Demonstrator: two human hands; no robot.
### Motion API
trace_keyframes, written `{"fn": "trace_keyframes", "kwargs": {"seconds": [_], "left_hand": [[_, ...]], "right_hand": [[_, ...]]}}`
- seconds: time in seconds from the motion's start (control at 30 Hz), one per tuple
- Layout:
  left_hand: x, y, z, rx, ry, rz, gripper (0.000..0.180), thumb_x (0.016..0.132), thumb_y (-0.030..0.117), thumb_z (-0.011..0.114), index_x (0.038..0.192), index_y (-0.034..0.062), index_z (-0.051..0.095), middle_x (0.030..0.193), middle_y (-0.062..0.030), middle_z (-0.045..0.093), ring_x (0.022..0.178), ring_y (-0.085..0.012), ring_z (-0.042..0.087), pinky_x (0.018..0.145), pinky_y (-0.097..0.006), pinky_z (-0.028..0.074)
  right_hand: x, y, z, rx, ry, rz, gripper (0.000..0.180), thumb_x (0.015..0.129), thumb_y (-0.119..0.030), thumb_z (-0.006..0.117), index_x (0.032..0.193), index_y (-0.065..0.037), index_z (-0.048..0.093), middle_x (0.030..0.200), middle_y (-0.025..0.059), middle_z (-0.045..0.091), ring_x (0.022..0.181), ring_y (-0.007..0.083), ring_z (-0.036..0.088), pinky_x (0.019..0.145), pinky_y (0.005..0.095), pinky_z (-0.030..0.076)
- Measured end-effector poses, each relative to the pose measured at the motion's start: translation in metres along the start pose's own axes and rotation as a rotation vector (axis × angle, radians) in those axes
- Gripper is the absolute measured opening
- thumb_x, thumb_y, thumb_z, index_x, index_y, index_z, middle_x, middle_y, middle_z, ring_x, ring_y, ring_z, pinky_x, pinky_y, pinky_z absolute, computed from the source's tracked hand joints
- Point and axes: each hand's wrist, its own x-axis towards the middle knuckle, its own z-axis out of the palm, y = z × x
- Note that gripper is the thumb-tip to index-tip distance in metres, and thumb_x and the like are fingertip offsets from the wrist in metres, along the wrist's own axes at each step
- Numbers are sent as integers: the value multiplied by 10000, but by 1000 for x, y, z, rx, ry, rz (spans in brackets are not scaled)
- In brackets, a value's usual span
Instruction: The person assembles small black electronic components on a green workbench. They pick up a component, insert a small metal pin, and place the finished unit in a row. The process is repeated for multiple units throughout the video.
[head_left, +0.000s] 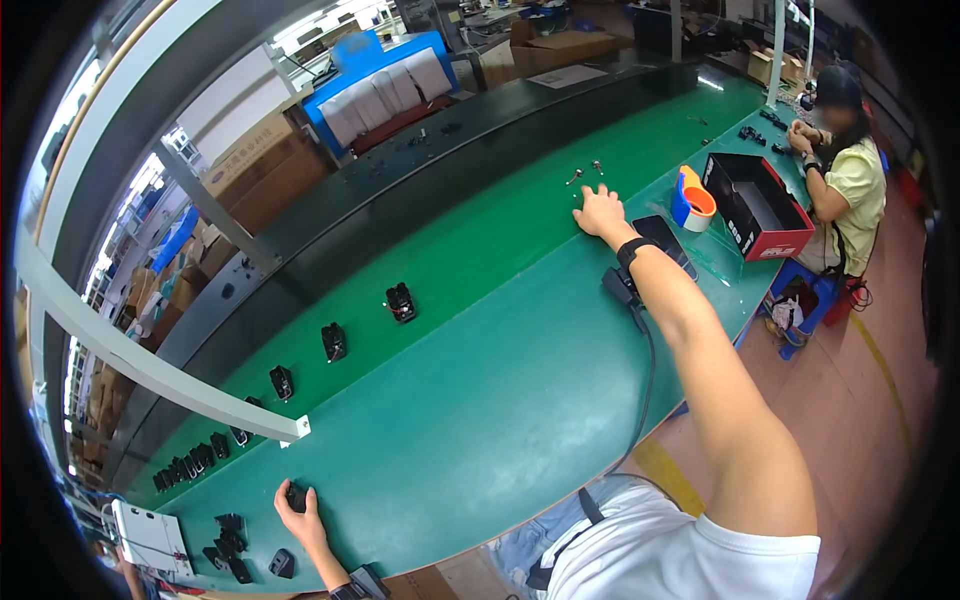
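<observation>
The left hand (300,508) grasps a small black part (296,496) on the green bench (480,420), seemingly light, rigid, best pinched by its sides, while the right hand (601,212) lies open, fingers spread, beside tiny screws (585,174).

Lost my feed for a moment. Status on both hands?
Left hand closed on a small black part. Right hand flat on green belt, near small metal pieces. Nothing blocking.

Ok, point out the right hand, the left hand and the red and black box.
right hand (601,212): head view, back of the hand, flat on the green table.
left hand (297,505): head view, knuckles, closed round a small black part.
red and black box (757,205): head view, open inside.
</observation>
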Motion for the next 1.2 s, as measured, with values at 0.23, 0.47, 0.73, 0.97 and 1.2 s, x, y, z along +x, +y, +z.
{"fn": "trace_keyframes", "kwargs": {"seconds": [0.23,0.47,0.73,0.97,1.2], "left_hand": [[-6,43,1,-304,-62,104,460,724,-18,688,1175,12,602,1343,-134,491,1202,-254,530,1012,-381,470],[8,209,96,-570,-507,378,588,707,55,642,1281,36,523,1373,-143,505,1236,-237,512,1004,-379,480],[-7,241,150,-1103,-558,62,690,696,-77,596,1358,25,427,1281,-118,550,1075,-187,610,838,-287,524],[-8,219,142,-1321,-584,-105,657,714,-47,610,1348,5,445,1228,-112,579,1046,-200,635,781,-277,544],[-8,220,132,-1370,-659,-146,642,738,44,618,1351,-1,433,1150,-145,607,961,-227,663,762,-290,531]], "right_hand": [[-14,-49,-3,563,-268,-196,222,847,-77,665,1052,-9,713,1023,137,707,931,260,682,863,379,555],[-163,-171,-61,1334,-701,-465,190,845,-67,743,1003,21,689,942,71,684,880,127,654,837,284,547],[-229,-222,-76,1114,-465,-977,140,818,-61,740,933,5,697,867,99,711,815,198,683,734,336,558],[-236,-229,-58,1016,-315,-1228,147,777,-24,741,920,-29,710,868,87,710,831,263,663,747,347,531],[-239,-227,-75,1066,-239,-1249,190,752,23,747,932,-24,707,902,97,698,796,244,680,679,324,556]]}}
